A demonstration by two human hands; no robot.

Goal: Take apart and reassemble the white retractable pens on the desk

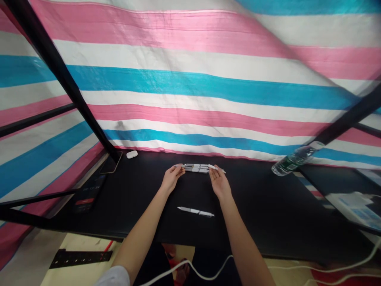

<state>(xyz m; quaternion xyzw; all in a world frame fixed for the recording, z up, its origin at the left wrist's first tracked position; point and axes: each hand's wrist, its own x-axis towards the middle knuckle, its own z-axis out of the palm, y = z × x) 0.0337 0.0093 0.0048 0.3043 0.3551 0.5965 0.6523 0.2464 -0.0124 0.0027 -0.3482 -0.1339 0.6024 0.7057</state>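
Left hand (172, 178) and right hand (220, 182) bracket lined-up pens (196, 168).

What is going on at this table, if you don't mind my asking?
A person is working bare-handed at a black table. The fingers of the left hand and the right hand are at opposite ends of a row of white-and-grey pens lying side by side. A separate pen lies nearer the person. A plastic water bottle lies off to the right, with a white earbud case and a phone to the left.
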